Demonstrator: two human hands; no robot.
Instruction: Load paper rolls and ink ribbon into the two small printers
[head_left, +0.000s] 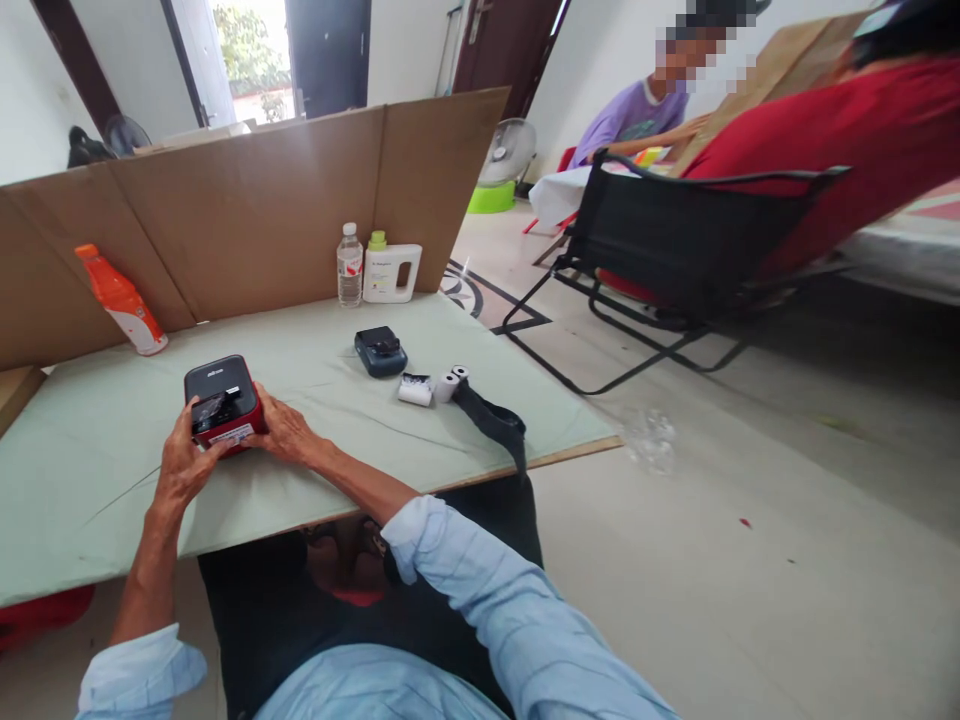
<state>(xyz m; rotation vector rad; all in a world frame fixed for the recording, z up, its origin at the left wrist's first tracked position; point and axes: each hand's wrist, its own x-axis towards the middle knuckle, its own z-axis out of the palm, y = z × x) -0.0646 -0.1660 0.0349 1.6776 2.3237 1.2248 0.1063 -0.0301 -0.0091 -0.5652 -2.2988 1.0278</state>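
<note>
Both my hands hold a black-topped red portable printer (222, 392) at the left of the table. My left hand (183, 455) grips its near left corner, the thumb along the front by a white label. Around its right side my right hand (283, 428) is closed, thumb at the front edge. Something black and glossy lies on the printer's top. Farther right sits a smaller dark blue portable printer (381, 352). Beside that are a paper roll with a dark end (415, 389), two white paper rolls (451, 382) and a black strap (491, 420).
A cardboard screen (255, 210) borders the table's (315, 480) back. Before it stand an orange bottle (124, 300), leaning, a water bottle (349, 266) and a white jug (391, 272). At right are a folding chair (675, 230), a person in red and another person in purple.
</note>
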